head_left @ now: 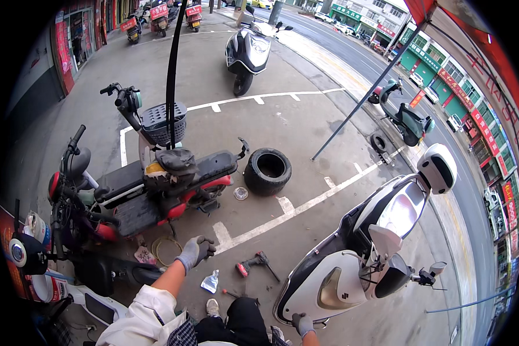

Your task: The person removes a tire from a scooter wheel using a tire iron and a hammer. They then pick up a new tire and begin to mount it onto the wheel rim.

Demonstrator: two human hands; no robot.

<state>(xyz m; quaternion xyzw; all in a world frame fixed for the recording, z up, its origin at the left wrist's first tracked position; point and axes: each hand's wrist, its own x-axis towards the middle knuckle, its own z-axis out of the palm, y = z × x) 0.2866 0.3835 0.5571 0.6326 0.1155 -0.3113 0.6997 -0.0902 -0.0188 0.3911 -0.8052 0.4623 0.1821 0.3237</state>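
Observation:
My left hand (197, 252), in a grey glove with dark fingers, is held out over the ground left of centre. Its fingers are loosely bent and apart, with nothing seen in them. My right hand (301, 324), also gloved, is at the lower edge of a white scooter (328, 288) and seems to touch its body; how its fingers are set is too small to make out. On the ground between my hands lie a red and black cordless power tool (245, 267) with a long dark shaft, a silver foil packet (210, 281) and a small red-handled tool (230, 293).
Parked at left are a red and black electric scooter (138, 213) and others, with a grey basket (164, 121). A thick black tire (268, 172) lies beyond the tools. A silver-black scooter (249, 52) stands farther off. A slanting canopy pole (357, 109) rises at right, before the road.

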